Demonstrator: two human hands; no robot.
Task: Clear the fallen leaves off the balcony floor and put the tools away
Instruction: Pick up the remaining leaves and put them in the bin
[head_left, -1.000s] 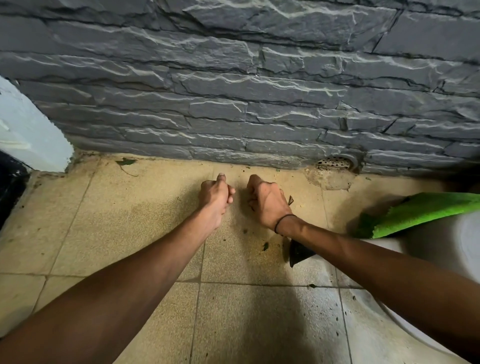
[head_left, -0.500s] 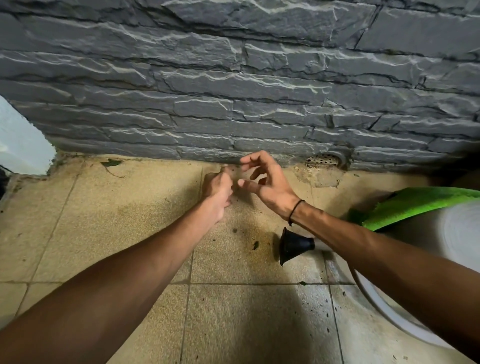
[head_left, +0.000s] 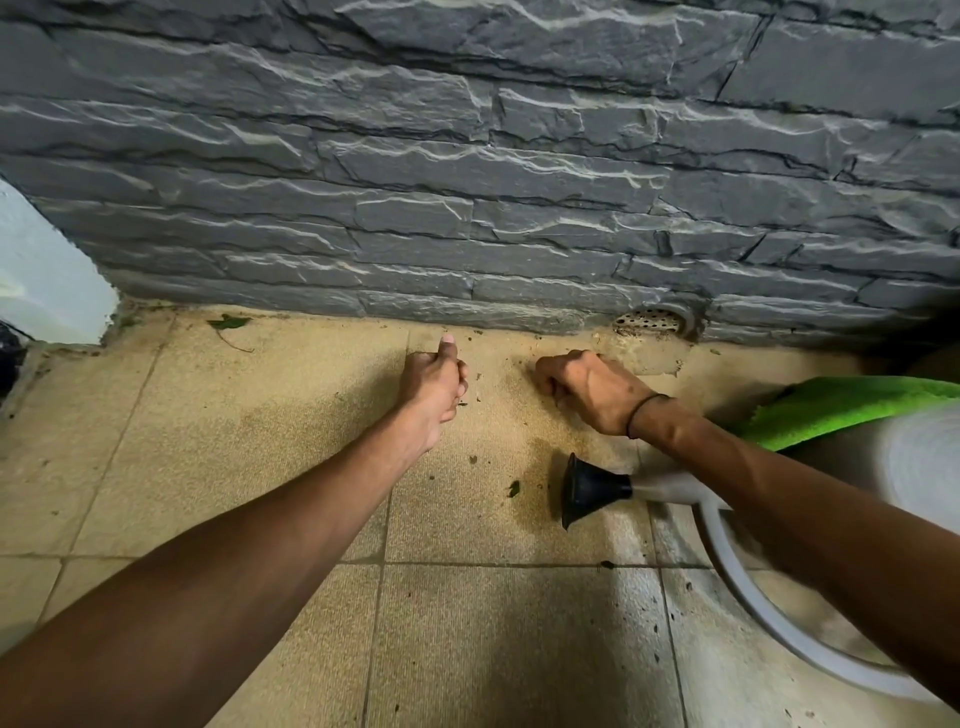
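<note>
Leaves: one green leaf (head_left: 227, 322) sits on the tiled floor (head_left: 260, 415) by the stone wall (head_left: 467, 182), scraps (head_left: 514, 488) near the black nozzle (head_left: 587, 489). Left hand (head_left: 434, 387) is fisted, thumb up; right hand (head_left: 589, 387) curled knuckles-down, can't tell what either holds.

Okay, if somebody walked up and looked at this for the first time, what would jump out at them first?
Probably the two bare arms reaching in, with the left hand and right hand curled low over the tan tiled floor near the dark stone wall. Next, the bright green mat at the right edge, and the black funnel-shaped spout beneath the right forearm. A lone green leaf lies by the wall at far left.
</note>
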